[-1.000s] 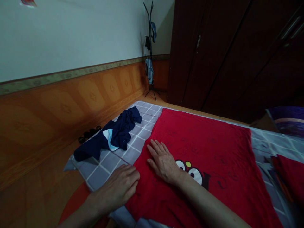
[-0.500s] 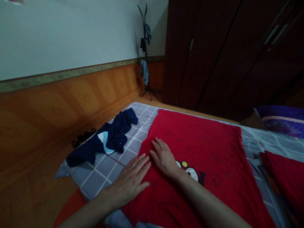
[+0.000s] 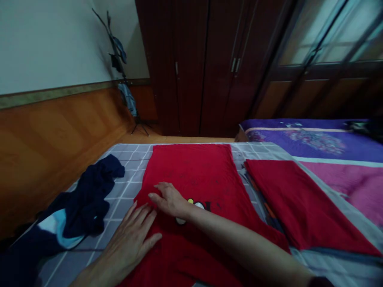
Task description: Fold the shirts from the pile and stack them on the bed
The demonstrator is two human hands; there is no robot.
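A red T-shirt (image 3: pixel 194 171) with a cartoon-eye print lies spread out flat on a grey checked bedsheet (image 3: pixel 128 187). My left hand (image 3: pixel 133 235) rests at the shirt's left edge, fingers stretched out and slightly spread. Just beyond it, my right hand (image 3: pixel 170 199) lies palm down on the shirt, reaching across the print and partly covering it. Its fingers are extended, and neither hand grips the cloth. The near part of the shirt is wrinkled and partly hidden by my right forearm.
Left of the shirt is a crumpled navy garment (image 3: pixel 89 195) with white and light blue patches. To the right sits a stack of folded clothes with a red one (image 3: pixel 299 199) on top. Beyond are a purple and pink bed (image 3: pixel 314 139), a dark wardrobe (image 3: pixel 191 71) and a coat stand (image 3: pixel 119 59).
My view has turned to the right, bringing the folded stack and the other bed further into sight. Both hands stay near the left edge of the red T-shirt.
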